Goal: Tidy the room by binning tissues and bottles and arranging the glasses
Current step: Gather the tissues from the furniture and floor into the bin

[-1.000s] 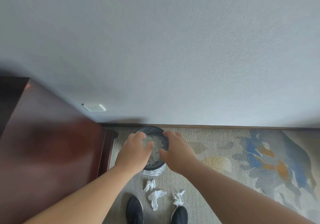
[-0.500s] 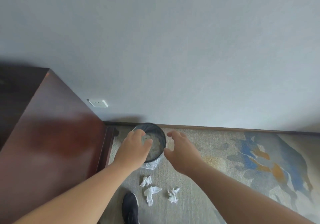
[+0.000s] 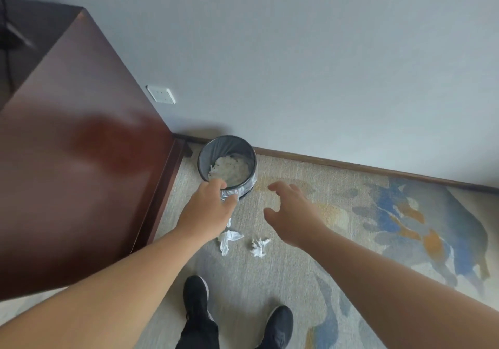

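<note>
Pulling back from the bin point(image 3: 229, 143), both hands now sit nearer the body than a second ago, when they were together over its mouth. The left hand point(image 3: 208, 211) hangs at the near rim, fingers curled downward beside the plastic liner point(image 3: 235, 191); whether it pinches that liner or only brushes it I cannot tell. The right hand point(image 3: 293, 213) has swung clear to the right of the bin and hovers over the carpet point(image 3: 310, 281), fingers spread and slightly bent, holding nothing.

The binned tissues point(image 3: 231, 169) lie heaped inside, so that load looks delivered. The floor tissues point(image 3: 228, 239) have not moved: a flattened one, a tighter wad point(image 3: 259, 246) just right of it, and a third mostly hidden behind the left hand, all lying between the bin and the shoes point(image 3: 195, 297). I judge these to be the next pickup. No bottles or glasses are in view.

The carpet is pale grey-beige, with a blue and orange pattern off to the right. The bin stands close to the skirting board point(image 3: 351, 161) at the foot of a plain pale wall point(image 3: 297, 52), just beside the dark wooden worktop point(image 3: 81, 159). A white wall socket point(image 3: 161, 94) sits low on the wall, close to the worktop's edge.
</note>
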